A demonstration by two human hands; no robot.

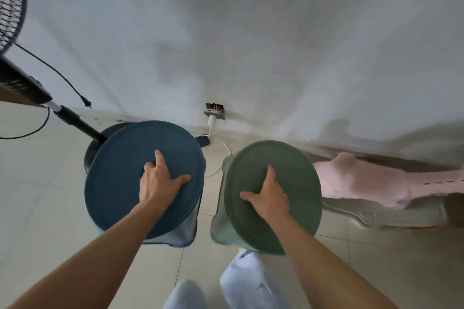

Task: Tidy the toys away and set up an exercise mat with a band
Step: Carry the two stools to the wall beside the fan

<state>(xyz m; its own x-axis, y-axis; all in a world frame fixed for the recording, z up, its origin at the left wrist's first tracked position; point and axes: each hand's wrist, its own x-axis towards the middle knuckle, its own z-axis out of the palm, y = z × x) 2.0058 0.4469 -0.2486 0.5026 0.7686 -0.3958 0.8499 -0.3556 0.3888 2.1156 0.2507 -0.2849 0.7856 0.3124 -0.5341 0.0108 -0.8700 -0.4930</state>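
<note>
Two bare hands press flat on round lids: left hand (160, 180), fingers spread, on the blue plastic bin lid (144, 178); right hand (270, 198), thumb out, on the green plastic bin lid (273, 194). Beyond stand a black pedestal fan (15, 57) and a white wall (251, 32).
</note>
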